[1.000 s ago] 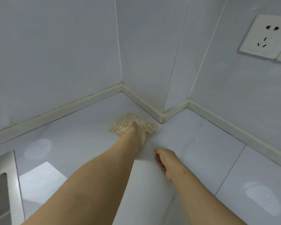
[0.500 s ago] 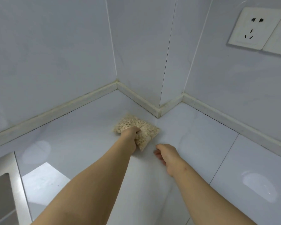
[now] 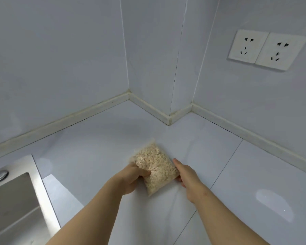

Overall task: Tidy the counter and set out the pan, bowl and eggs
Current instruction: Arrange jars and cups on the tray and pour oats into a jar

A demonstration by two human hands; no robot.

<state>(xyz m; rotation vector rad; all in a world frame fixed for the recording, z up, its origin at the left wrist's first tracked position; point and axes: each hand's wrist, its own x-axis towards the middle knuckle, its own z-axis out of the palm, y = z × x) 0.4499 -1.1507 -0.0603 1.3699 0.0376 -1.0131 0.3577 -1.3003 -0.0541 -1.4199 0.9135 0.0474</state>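
Observation:
A small clear bag of beige oat-like flakes (image 3: 155, 167) is held just above the white tiled counter (image 3: 99, 147). My left hand (image 3: 131, 179) grips the bag's left side, thumb curled over its front. My right hand (image 3: 187, 175) touches the bag's right edge; its thumb points up along the bag and its fingers go under the edge, mostly hidden. No pan, bowl or eggs are in view.
A steel sink (image 3: 12, 200) with a round button sits at the lower left. Tiled walls form a stepped corner (image 3: 168, 119) behind the counter. Two white wall sockets (image 3: 265, 50) are on the right wall.
My left hand picked the bag up from near the corner and drew it toward me. My right hand moved in from beside it to the bag's right edge.

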